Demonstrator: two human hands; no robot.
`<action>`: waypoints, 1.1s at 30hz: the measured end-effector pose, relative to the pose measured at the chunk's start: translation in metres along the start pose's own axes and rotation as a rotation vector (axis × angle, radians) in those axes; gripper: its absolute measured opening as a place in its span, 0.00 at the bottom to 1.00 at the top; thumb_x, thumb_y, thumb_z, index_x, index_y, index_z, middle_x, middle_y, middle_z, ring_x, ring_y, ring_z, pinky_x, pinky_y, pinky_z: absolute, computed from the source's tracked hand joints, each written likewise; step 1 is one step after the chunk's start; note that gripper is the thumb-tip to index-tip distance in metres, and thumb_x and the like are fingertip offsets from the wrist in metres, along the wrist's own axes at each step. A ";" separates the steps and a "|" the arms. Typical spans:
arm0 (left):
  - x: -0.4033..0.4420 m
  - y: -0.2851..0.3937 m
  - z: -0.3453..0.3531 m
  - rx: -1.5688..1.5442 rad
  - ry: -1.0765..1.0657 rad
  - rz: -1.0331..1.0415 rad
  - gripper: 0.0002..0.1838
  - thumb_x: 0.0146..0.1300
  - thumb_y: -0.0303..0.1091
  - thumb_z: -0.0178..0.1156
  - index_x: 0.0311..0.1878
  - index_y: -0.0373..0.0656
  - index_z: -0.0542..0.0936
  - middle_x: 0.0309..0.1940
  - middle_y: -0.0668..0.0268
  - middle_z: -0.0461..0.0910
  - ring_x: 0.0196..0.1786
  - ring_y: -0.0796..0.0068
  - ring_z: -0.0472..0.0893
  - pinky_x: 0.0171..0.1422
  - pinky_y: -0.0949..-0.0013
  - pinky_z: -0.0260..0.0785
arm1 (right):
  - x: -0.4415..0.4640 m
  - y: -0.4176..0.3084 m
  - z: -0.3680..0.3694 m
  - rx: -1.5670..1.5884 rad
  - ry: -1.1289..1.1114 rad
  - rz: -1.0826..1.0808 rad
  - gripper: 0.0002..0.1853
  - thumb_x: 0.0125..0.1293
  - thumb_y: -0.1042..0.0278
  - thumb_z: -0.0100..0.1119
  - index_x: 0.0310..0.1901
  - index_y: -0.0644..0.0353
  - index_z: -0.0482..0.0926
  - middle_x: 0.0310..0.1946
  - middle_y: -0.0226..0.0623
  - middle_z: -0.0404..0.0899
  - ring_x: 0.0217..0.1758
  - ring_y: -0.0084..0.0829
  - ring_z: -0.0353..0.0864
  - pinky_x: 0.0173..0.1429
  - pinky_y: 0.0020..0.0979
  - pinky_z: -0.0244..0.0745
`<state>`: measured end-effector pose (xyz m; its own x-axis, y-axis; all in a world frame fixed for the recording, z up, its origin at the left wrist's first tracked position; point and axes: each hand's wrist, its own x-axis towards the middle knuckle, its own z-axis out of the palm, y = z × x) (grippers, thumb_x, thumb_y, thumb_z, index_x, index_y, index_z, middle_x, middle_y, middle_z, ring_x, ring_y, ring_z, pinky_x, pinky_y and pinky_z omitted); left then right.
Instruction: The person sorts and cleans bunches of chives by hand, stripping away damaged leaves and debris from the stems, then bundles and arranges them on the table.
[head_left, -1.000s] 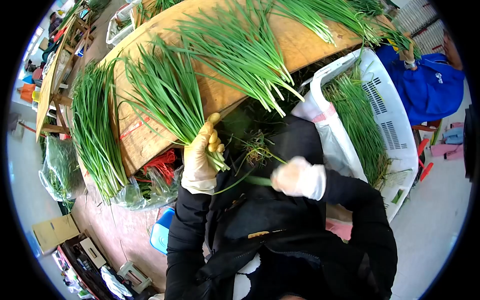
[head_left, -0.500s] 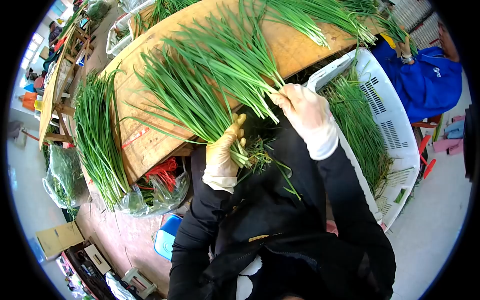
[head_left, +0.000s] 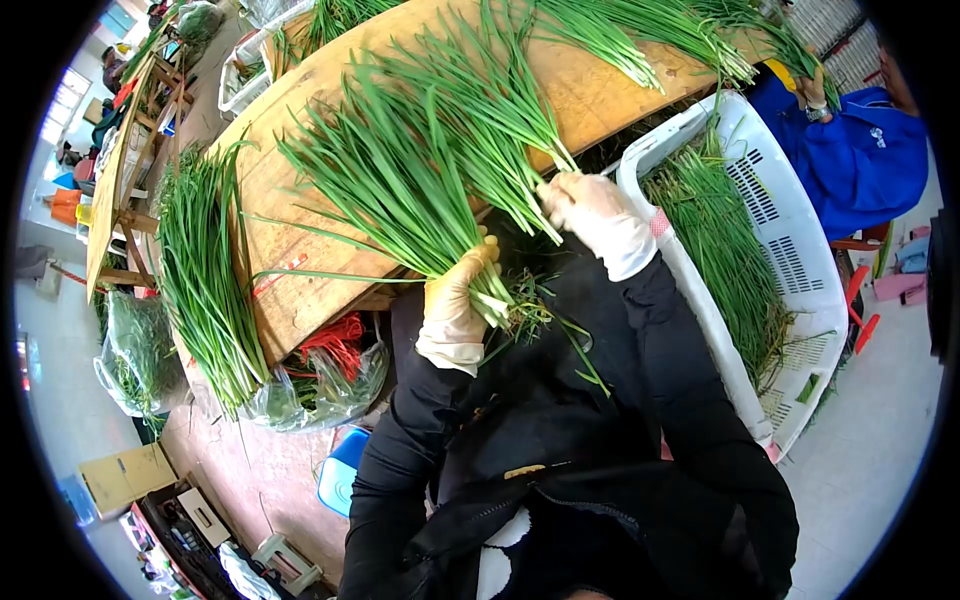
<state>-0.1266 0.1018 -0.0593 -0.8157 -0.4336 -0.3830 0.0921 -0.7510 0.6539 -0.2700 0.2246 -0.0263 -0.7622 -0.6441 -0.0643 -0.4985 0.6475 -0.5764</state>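
My gloved left hand (head_left: pixel 460 300) is closed around a bunch of garlic chives (head_left: pixel 390 190), its pale cut ends sticking out below the fist and its leaves fanning over the table. My gloved right hand (head_left: pixel 595 220) is beside the pale stem ends of a second pile of chives (head_left: pixel 500 110) at the table edge. Its fingers are bent and smeared by motion, so whether they grip a stalk does not show. Trimmed bits of chive (head_left: pixel 530 300) lie on my dark apron (head_left: pixel 580 350) below the left hand.
More chives lie on the wooden table (head_left: pixel 290 230), including a large bundle (head_left: pixel 205 280) at left. At right, a white crate (head_left: pixel 790 230) holds loose chives. Beyond it sits a person in blue (head_left: pixel 850 160). Red string (head_left: pixel 335 345) and a plastic bag (head_left: pixel 320 400) are under the table edge.
My right hand has shifted slightly, and its fingers, which pinched stem ends before, are now blurred. The left hand's bunch has tilted more upright and moved slightly right.
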 end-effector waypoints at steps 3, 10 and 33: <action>0.000 -0.004 0.001 -0.182 -0.056 -0.028 0.13 0.55 0.23 0.54 0.45 0.33 0.72 0.41 0.60 0.77 0.42 0.67 0.78 0.46 0.66 0.73 | -0.018 -0.014 0.023 -0.153 0.218 -0.196 0.16 0.64 0.54 0.45 0.26 0.55 0.74 0.20 0.36 0.75 0.26 0.38 0.76 0.31 0.36 0.70; 0.009 -0.015 -0.015 -0.164 -0.163 0.023 0.14 0.59 0.31 0.55 0.47 0.36 0.72 0.40 0.61 0.77 0.42 0.68 0.78 0.47 0.66 0.72 | -0.049 -0.038 0.050 -0.180 0.283 -0.483 0.13 0.60 0.57 0.49 0.23 0.54 0.72 0.18 0.33 0.72 0.22 0.34 0.75 0.24 0.32 0.70; 0.004 0.001 -0.025 -0.002 -0.194 -0.097 0.14 0.52 0.29 0.59 0.41 0.33 0.74 0.41 0.59 0.77 0.31 0.76 0.76 0.35 0.76 0.71 | -0.017 0.009 0.032 0.527 0.185 0.045 0.28 0.59 0.39 0.46 0.29 0.62 0.72 0.21 0.31 0.75 0.23 0.26 0.74 0.28 0.27 0.66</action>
<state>-0.1156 0.0862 -0.0766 -0.9154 -0.2557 -0.3110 0.0090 -0.7852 0.6192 -0.2488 0.2283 -0.0565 -0.8615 -0.5074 0.0183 -0.2260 0.3510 -0.9087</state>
